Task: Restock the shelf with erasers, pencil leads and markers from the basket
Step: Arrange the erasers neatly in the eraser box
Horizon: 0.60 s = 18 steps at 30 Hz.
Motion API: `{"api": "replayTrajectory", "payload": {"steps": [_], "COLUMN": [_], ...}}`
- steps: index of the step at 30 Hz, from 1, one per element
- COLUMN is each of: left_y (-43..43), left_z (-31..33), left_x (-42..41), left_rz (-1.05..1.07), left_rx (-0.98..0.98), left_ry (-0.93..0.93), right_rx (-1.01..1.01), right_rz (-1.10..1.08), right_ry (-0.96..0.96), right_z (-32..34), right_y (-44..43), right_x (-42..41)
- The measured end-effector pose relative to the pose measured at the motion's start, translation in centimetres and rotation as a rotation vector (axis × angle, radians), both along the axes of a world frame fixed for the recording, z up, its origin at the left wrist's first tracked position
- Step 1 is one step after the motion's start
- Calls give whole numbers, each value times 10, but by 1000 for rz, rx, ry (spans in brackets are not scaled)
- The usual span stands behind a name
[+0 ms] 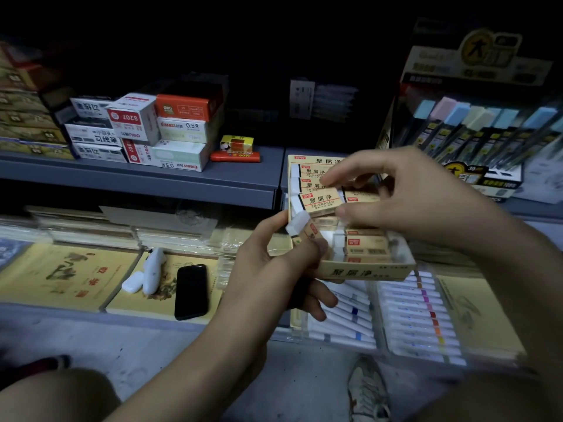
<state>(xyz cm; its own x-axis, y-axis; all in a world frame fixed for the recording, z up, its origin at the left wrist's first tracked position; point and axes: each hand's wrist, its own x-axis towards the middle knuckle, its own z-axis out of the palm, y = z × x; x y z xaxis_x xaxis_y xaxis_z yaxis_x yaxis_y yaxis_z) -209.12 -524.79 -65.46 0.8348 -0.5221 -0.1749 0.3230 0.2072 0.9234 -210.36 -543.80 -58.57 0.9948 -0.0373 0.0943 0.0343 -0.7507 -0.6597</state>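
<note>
Open eraser box (365, 273) juts past the grey shelf (152, 175) edge, partly filled. Our right hand (420, 202) pinches one sleeved eraser (320, 201) inside it. Our left hand (268, 275) grips a second eraser (301, 226) at the box's near-left corner. Marker packs (420, 324) lie below.

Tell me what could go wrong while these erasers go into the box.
The left hand holds the eraser box at its near left corner while also pinching a spare eraser; the box could tip and spill onto the markers below. The right hand pinches an eraser over packed rows; pressing it in may pop neighbours out. The dim light may hide a crooked row.
</note>
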Motion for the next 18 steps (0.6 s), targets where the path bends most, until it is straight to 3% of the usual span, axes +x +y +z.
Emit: {"api": "replayTrajectory", "payload": {"steps": [12,18], "left_y": [0,0], "left_z": [0,1], "left_x": [0,0], "left_rz": [9,5], "left_rx": [18,12], "left_ry": [-2,-6], "right_rx": [-328,-312], "right_rz": [-119,-74], "right_ry": [-156,-177], "right_z": [-9,-9], "right_y": [10,11], "right_x": [-1,-3]}}
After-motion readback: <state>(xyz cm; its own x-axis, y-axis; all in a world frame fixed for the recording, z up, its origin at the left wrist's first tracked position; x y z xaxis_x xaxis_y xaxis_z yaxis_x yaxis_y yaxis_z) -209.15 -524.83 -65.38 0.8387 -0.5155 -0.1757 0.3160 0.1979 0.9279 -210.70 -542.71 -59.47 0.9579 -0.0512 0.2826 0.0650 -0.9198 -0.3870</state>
